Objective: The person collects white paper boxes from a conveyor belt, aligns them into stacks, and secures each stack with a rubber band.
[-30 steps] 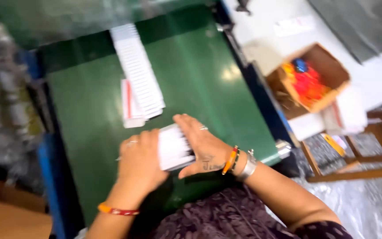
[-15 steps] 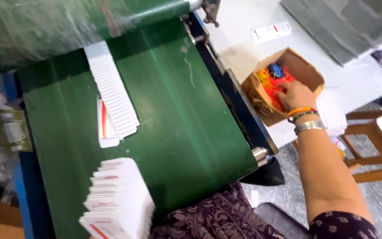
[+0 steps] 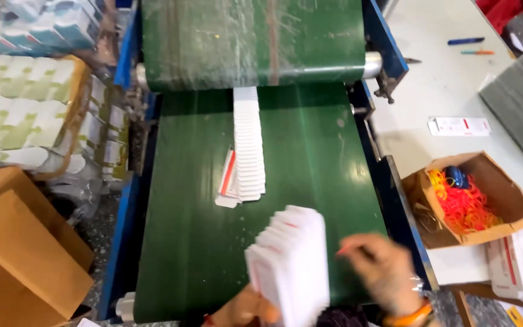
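1. Left hand (image 3: 243, 309) low in the head view, only partly in frame, clasped around the bottom of a fanned stack of white cards (image 3: 292, 260) with red markings; stack held upright above the near end of the green conveyor belt (image 3: 195, 230).
2. Right hand (image 3: 382, 272) just right of the stack, motion-blurred; a thin red rubber band (image 3: 345, 249) pinched at the fingertips, fingers curled around it.
3. Orange bangle (image 3: 408, 316) on right wrist.
4. Further up the belt: row of overlapped white cards (image 3: 249, 142) lying flat, running from under the clear plastic sheet (image 3: 249, 42) toward the hands; a few loose cards with a red stripe at its left edge.
5. Right of belt, on the pale tabletop (image 3: 437, 91): open cardboard box (image 3: 503, 200) with red and yellow rubber bands (image 3: 464, 203) and a small blue item inside.
6. Single flat white carton (image 3: 459, 126) beyond the box; two pens (image 3: 466, 41) at the far edge.
7. Left of belt: brown cardboard boxes (image 3: 19, 254) and wrapped stacks of pale packs (image 3: 19, 112).
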